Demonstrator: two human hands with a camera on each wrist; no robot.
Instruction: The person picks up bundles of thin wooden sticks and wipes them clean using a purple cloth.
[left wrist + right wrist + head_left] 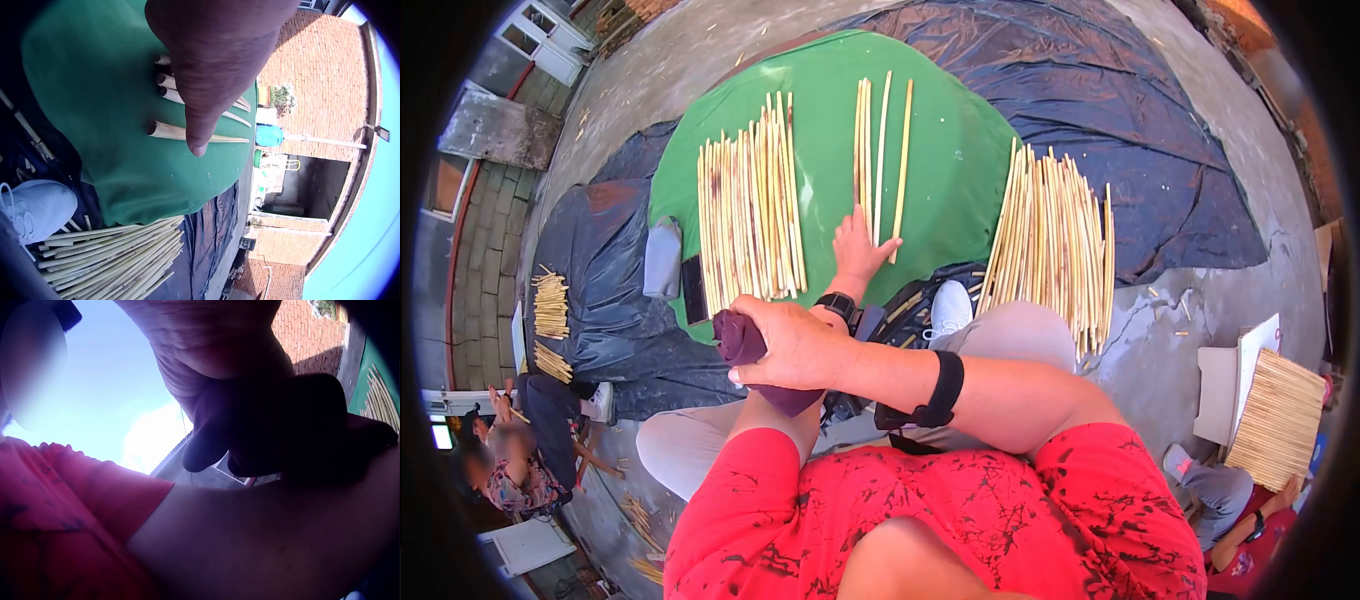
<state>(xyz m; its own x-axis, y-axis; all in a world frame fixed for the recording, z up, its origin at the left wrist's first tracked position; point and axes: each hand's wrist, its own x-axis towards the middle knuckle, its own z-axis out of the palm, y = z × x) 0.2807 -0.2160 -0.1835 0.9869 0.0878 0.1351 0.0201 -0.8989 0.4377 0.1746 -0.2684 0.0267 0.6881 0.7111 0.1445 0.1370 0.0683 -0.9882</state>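
My left hand [863, 252] reaches over the green cloth [950, 150], fingers spread on the lower ends of a few pale sticks [883, 150]; its thumb lies by the rightmost stick [903, 160]. The left wrist view shows the left hand [219, 62] with a fingertip against the outer stick [167, 130]. My right hand [785, 342] crosses over the left forearm and grips a bunched purple cloth [740, 338] there. In the right wrist view the right hand [219, 350] bends over the dark cloth [294, 425], its fingertips partly in shadow.
Stick bundles lie left [750, 200] and right [1050, 240] of the loose sticks. A grey-blue cloth roll [662, 258] is at the left edge, with a shoe [949, 308] below the green cloth. Other people sit at lower left [520, 470] and lower right [1245, 530].
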